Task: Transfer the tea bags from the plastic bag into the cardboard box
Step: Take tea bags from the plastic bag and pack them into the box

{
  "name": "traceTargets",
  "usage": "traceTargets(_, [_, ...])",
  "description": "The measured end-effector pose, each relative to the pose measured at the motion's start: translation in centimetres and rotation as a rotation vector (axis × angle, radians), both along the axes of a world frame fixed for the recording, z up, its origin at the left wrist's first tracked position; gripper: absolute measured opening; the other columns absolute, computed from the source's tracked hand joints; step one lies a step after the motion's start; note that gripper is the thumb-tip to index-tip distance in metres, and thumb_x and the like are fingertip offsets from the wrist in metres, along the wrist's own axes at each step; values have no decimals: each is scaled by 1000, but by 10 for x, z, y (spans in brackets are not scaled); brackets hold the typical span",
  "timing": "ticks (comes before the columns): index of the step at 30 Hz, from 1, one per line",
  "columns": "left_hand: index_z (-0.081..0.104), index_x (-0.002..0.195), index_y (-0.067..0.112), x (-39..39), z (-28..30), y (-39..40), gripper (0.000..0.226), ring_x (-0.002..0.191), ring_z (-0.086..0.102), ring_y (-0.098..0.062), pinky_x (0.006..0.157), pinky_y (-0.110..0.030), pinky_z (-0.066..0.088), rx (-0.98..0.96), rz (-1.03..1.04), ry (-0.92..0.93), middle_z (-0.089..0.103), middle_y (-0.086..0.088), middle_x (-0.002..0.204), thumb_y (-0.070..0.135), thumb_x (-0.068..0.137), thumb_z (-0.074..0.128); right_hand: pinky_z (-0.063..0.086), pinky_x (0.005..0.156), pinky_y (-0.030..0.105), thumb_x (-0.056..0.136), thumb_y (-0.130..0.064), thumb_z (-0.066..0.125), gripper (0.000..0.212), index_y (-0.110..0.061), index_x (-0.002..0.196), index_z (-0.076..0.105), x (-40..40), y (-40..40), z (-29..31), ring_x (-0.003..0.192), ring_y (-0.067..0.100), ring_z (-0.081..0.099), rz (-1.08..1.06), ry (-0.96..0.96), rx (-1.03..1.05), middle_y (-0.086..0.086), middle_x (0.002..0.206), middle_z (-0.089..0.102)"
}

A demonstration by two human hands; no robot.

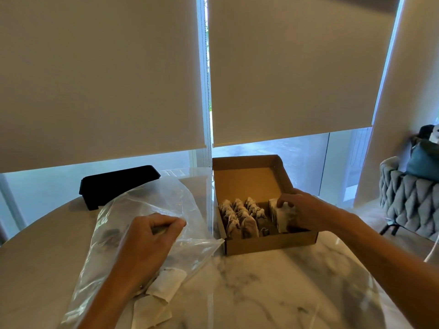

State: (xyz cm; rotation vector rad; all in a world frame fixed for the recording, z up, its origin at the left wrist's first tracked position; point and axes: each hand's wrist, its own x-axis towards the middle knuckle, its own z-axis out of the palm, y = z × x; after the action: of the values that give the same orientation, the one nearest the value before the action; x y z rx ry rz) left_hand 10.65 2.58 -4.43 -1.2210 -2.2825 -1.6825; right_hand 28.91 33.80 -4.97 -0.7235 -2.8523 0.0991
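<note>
An open cardboard box (270, 243) stands on the marble table with its lid raised at the back. Several tea bags (240, 217) stand in rows in its left half. My right hand (301, 210) reaches into the box's right side and holds a pale tea bag (285, 220) upright against a small stack there. A clear plastic bag (147, 205) lies to the left of the box. My left hand (147, 241) rests on it with curled fingers, pinching the plastic. A few tea bags (166, 286) show inside the bag near my wrist.
A black rectangular case (114, 184) lies at the back left of the round marble table (273, 288). A grey woven armchair (408, 198) with a teal cushion stands to the right. Roller blinds cover the window behind.
</note>
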Motion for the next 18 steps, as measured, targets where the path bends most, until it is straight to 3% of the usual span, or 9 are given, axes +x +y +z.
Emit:
traceTargets(4, [71, 72, 38, -1, 0, 1, 13, 78, 64, 7, 71, -20, 48, 11, 4, 2, 70, 25, 77, 28, 81, 70, 50, 84, 18, 83, -17, 70, 40, -24, 120, 56, -1, 0, 3, 99, 16, 54, -23, 3, -46, 3, 122, 53])
traceTargets(6, [73, 77, 38, -3, -1, 1, 17, 82, 64, 5, 76, -20, 49, 12, -9, -10, 71, 23, 81, 23, 83, 67, 46, 76, 12, 81, -20, 73, 42, -24, 120, 57, 1, -3, 11, 95, 13, 52, -54, 38, -74, -3, 117, 52])
traceTargets(9, [74, 84, 42, -8, -4, 2, 25, 73, 62, -3, 75, -27, 50, 13, -26, -60, 67, 19, 68, 20, 84, 61, 41, 67, 11, 78, -28, 76, 37, -22, 111, 62, -4, -21, 29, 84, 9, 54, -59, 209, -126, -6, 103, 58])
traceTargets(11, [73, 88, 44, -7, -2, 3, 29, 69, 60, -5, 75, -27, 51, 51, -52, -81, 64, 18, 65, 19, 84, 58, 47, 70, 16, 78, -33, 74, 27, -26, 102, 63, -14, -50, 42, 82, 12, 59, 10, 389, -268, -8, 92, 62])
traceTargets(14, [69, 97, 45, -1, 6, 1, 43, 90, 64, 0, 73, -12, 49, 174, -112, -74, 70, 21, 92, 3, 87, 62, 52, 71, 15, 79, -40, 70, 23, -36, 101, 63, -39, -110, 52, 84, 9, 65, 175, 468, -547, -13, 90, 65])
traceTargets(18, [52, 113, 61, 8, 14, 0, 49, 100, 61, 3, 70, -11, 50, 253, -145, -52, 62, 30, 107, 39, 73, 71, 52, 65, 15, 82, -41, 67, 29, -41, 109, 58, -73, -166, 44, 86, 10, 66, 395, 316, -829, -14, 100, 67])
